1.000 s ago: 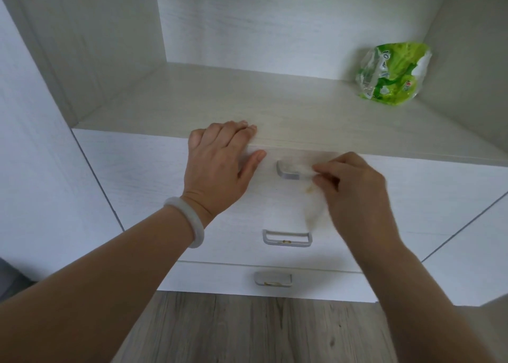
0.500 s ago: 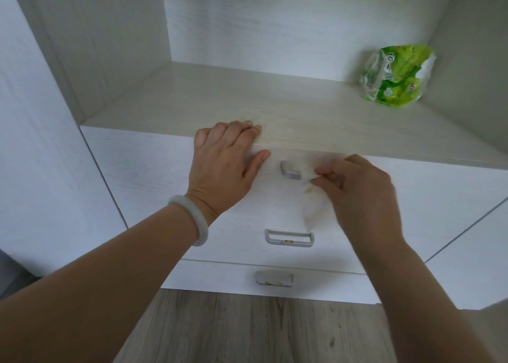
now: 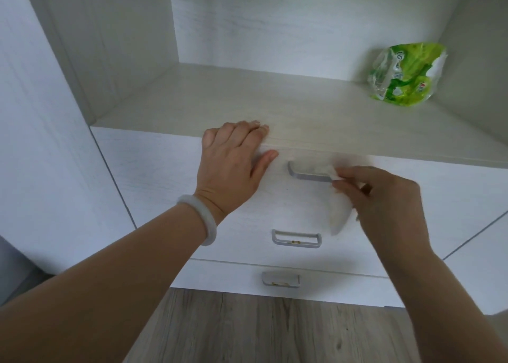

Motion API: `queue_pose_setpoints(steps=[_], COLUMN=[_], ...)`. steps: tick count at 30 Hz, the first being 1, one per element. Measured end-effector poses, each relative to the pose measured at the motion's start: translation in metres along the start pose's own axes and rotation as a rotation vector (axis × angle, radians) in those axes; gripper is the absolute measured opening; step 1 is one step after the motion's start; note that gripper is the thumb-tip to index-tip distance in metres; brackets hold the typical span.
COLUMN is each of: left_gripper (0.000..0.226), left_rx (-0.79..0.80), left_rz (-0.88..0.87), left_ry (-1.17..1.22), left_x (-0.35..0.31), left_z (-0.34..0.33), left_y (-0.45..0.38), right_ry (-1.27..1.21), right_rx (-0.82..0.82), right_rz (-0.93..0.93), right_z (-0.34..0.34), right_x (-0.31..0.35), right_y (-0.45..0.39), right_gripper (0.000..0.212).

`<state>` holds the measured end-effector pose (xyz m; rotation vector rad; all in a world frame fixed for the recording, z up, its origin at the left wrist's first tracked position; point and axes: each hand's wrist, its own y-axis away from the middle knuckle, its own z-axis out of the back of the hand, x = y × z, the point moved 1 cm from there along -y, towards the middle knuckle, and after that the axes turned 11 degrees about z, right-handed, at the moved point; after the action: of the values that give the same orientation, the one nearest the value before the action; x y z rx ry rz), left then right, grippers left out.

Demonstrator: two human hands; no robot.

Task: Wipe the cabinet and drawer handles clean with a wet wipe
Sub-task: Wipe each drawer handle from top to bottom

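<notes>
Wipe [image 3: 337, 214], limp and light, is pinched by its top corner in right-hand fingers [image 3: 347, 173] against the top handle [image 3: 309, 173], while the left hand [image 3: 233, 167] is laid flat, released.

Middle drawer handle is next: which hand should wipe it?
Probably the right hand: it pinches the wet wipe at the top handle, directly above the middle handle. The left hand rests flat on the drawer front, holding nothing.

On the green wipe packet [image 3: 406, 74], up beyond my right hand [image 3: 384, 200], I read "10"; its other print stays illegible.
</notes>
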<state>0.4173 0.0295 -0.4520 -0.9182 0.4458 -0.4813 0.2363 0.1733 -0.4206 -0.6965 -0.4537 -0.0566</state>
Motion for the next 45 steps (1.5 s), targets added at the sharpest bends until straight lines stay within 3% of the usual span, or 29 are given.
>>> queue_pose_setpoints(steps=[7,12,16,22,28,30,35,40,45], left_gripper=[0.042,0.042,0.042,0.041,0.040,0.041,0.042,0.041,0.041], left_rx=[0.002,-0.011,-0.019,-0.009,-0.013,0.003,0.024,0.013,0.006], left_rz=[-0.007,-0.007,0.000,-0.011,-0.004,-0.001,-0.005,-0.006,-0.004], left_ry=[-0.020,-0.005,-0.012,-0.014,0.007,0.010,0.001,0.015,0.013], left_x=[0.001,0.001,0.001,0.002,0.001,0.002,0.003,0.004,0.003], left_z=[0.001,0.000,-0.001,0.000,-0.001,0.000,0.003,0.002,0.002], left_y=[0.001,0.000,0.001,0.001,0.001,0.001,0.000,0.000,0.000], right_ry=[0.007,0.049,0.058,0.256,0.483,0.513,0.410,0.312,0.198], right_rx=[0.143,0.008,0.053,0.169,0.120,0.094,-0.042,0.027,0.095], right_rz=[0.112,-0.025,0.073,0.117,0.108,0.144,0.285,0.320,0.511], right_z=[-0.045,-0.010,-0.023,-0.048,-0.050,-0.051,-0.049,-0.016,0.001], right_x=[0.041,0.009,0.026,0.047,0.060,0.057,0.031,-0.021,-0.047], right_y=[-0.003,0.003,-0.007,-0.028,-0.034,-0.027,-0.009,-0.004,-0.015], right_gripper=[0.037,0.020,0.014,0.036,0.023,0.027,0.022,0.015,0.020])
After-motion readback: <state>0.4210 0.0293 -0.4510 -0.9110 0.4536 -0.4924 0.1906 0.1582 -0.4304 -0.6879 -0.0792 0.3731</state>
